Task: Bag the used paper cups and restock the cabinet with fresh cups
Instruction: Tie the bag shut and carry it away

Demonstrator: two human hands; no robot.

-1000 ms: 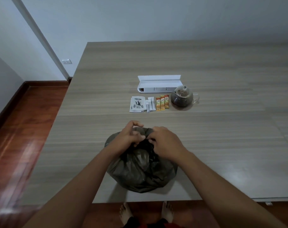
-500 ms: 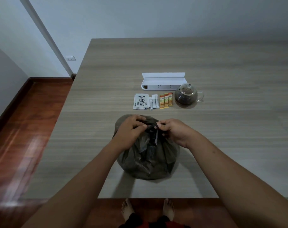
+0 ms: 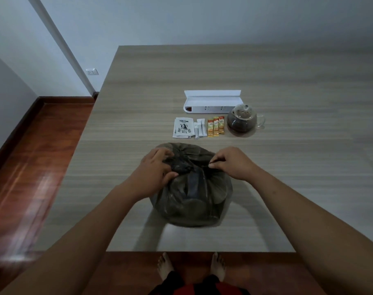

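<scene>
We see a dark garbage bag [image 3: 192,192] on the table [image 3: 287,167] near its front edge. Our left hand [image 3: 153,169] grips its gathered top; our right hand [image 3: 230,161] pinches a strip of the plastic. The bag's contents are too murky to identify.

Grey-wood table [image 3: 266,77] against pale walls [image 3: 181,18]; glossy red-brown floor [image 3: 32,167] (wall socket [image 3: 92,71] low).

I cannot make out what the dark bag [image 3: 190,196] holds; only vague shapes show through the film. My left hand [image 3: 153,169] covers its gathered neck. Behind the bag, print on the orange sachets [image 3: 215,126] is too small to read.
</scene>
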